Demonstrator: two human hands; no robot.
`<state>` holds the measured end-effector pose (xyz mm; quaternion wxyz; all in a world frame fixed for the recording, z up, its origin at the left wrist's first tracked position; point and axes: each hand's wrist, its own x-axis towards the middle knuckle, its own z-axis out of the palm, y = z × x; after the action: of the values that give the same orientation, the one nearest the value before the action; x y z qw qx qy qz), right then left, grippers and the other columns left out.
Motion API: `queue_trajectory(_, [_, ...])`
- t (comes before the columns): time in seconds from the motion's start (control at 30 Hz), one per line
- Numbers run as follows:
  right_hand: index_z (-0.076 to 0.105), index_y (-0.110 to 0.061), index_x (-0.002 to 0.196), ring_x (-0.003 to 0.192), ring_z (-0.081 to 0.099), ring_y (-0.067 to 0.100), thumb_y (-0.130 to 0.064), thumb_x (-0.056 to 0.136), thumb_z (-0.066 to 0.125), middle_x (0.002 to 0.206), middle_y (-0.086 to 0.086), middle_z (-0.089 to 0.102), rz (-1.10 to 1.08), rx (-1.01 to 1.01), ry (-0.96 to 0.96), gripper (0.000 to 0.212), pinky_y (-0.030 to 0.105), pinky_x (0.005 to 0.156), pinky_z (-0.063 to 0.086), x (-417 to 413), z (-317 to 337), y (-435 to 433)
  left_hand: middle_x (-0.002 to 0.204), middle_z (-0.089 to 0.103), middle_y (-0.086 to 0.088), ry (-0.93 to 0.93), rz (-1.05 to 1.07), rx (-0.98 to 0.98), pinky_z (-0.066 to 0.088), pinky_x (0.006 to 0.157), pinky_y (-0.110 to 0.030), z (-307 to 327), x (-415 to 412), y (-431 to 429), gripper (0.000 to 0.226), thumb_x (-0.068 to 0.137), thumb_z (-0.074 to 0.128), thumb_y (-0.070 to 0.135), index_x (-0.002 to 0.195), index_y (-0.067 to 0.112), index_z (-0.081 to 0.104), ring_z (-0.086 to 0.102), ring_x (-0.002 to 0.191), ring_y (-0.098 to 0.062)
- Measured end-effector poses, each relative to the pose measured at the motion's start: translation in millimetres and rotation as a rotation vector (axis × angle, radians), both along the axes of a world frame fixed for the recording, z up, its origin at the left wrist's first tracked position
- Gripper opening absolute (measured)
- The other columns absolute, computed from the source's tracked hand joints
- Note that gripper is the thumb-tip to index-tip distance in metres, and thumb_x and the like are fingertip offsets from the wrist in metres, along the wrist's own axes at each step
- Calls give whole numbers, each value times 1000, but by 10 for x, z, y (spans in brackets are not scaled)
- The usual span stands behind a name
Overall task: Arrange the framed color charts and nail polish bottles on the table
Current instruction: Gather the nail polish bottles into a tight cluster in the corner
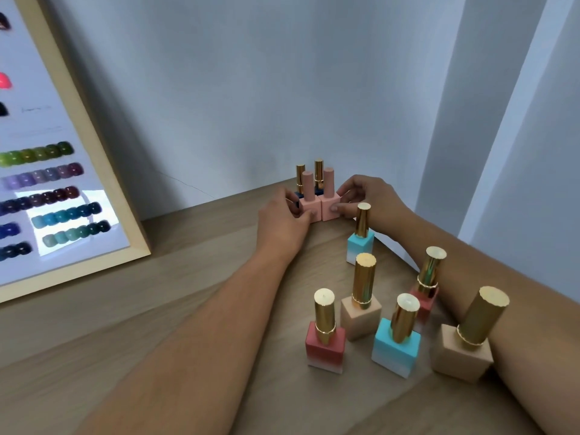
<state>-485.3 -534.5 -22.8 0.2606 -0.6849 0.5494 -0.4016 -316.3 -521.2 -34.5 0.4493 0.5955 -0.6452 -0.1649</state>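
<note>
Head view, one moment.

Pinching left pink bottle point(309, 206) low on its square base with left hand point(284, 216): thumb on the front face, fingers curled round the outer side. Doing likewise to right pink bottle point(330, 208) with right hand point(365, 196): thumb pad on the front face, fingers curled behind. So neither hand released, neither clenched on nothing.

Holding the two bases side by side, inner faces touching, fronts roughly flush. Judged as squaring up a matched pair into a front row. Gripping low probably to slide along the desk point(188, 293) without tipping the tall caps.

Places, all taken from the pink pair:
- Just behind: two navy bottles point(300, 178) with gold caps, up against the wall point(251, 89). Cannot tell whether touching the pair.
- Well to the left: chart point(94, 146), standing tilted on the desk.
- Nearer the camera, to the right: six loose bottles, upright, unsorted. Nearest, a teal one point(361, 243) close below the right hand; further out, beige, coral, teal, coral, beige.

Judgement: sorting by colour in pairs; two pairs set, three colours not yet placed. Risk: right forearm close beside the far coral and beige bottles, so easy to knock on pulling back.
</note>
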Motion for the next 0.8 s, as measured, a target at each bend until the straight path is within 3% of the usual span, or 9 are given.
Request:
queue_trajectory(0.13, [61,-16,92,86,65,22,-24,68,80,88,5,68,-28,-10,-9,32,37,83,53,18,-26,-46,70,52,13,1,10,-20,50,68,-29,-7,-5,-21,24,76,71,19,87,21,50,51,65,-2])
queue_trajectory(0.4, [59,-19,88,73,60,11,-25,69,79,74,-9,61,-58,-42,6,28,22,71,49,54,-60,-129,69,52,13,1,24,-21,50,67,-28,-12,-15,-37,28,75,72,19,84,25,47,52,66,-1])
queue_trajectory(0.67, [60,-13,95,85,63,19,-25,71,77,89,3,66,-46,-11,-46,32,30,79,51,45,-60,-36,71,52,12,18,45,-11,45,61,-21,8,-3,22,29,76,72,21,87,25,45,52,67,-3])
queue_trajectory(0.8, [60,-14,98,87,65,20,-27,72,76,92,3,67,-21,20,-90,33,29,74,54,-34,22,132,76,51,12,93,46,-17,37,56,-13,24,10,241,28,78,71,24,90,26,46,51,68,-2])
